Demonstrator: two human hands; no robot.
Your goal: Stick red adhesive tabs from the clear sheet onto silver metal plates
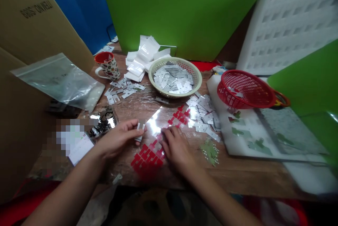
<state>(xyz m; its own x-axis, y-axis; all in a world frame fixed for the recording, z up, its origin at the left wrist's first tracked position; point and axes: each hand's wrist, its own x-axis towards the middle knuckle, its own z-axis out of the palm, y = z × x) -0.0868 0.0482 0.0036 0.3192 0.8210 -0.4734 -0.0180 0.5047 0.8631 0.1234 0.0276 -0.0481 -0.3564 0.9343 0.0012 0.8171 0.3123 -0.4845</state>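
My left hand (120,136) pinches a small flat metal plate (141,132) with a slotted end, just above the table. Close by on its right lies a clear film sheet (155,117) that carries rows of red T-shaped stickers (148,159). My right hand (178,145) rests on this sheet between two groups of red pieces, fingers bent and drawn together. What its fingertips grip, if anything, is hidden. Loose metal plates (203,111) are heaped beyond the right hand. A bunch of green cut-out pieces (210,151) lies to that hand's right.
A cream basket (196,87) full of metal plates stands behind the sheet. At right, a red basket (246,94) sits on a white foam board (229,145). At left are a patterned mug (111,69), a zip bag (63,81) and small dark parts (105,120).
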